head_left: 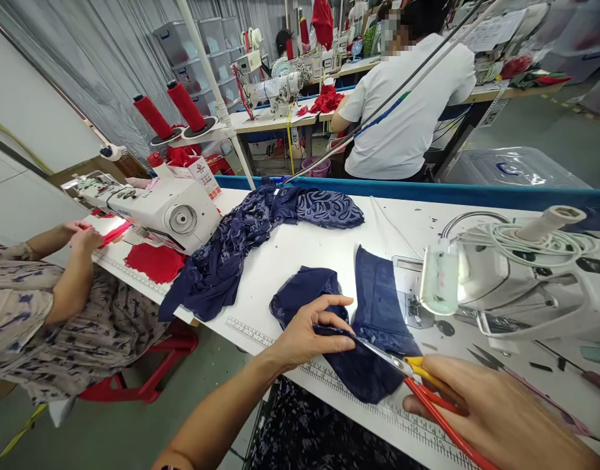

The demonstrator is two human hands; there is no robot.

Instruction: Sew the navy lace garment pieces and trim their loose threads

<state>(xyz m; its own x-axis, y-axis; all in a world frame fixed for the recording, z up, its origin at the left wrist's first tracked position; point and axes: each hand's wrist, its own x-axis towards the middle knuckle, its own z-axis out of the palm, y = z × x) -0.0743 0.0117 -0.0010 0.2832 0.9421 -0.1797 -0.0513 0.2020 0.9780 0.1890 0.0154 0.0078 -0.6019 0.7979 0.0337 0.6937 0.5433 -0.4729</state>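
Note:
My left hand pinches the edge of a navy fabric piece between thumb and fingers, over the front edge of the table. My right hand grips a pair of scissors with red and yellow handles. The scissor tips reach the fabric edge right beside my left thumb; whether the blades are fully closed is hard to make out. Behind my left hand is more navy cloth with a lace edge. A flat navy panel lies to its right, beside the sewing machine's needle plate.
A white sewing machine stands at the right, with dark pointed snips near it. A navy lace pile lies to the left. Beyond it, a co-worker's hands hold red fabric at another machine. Another person sits ahead.

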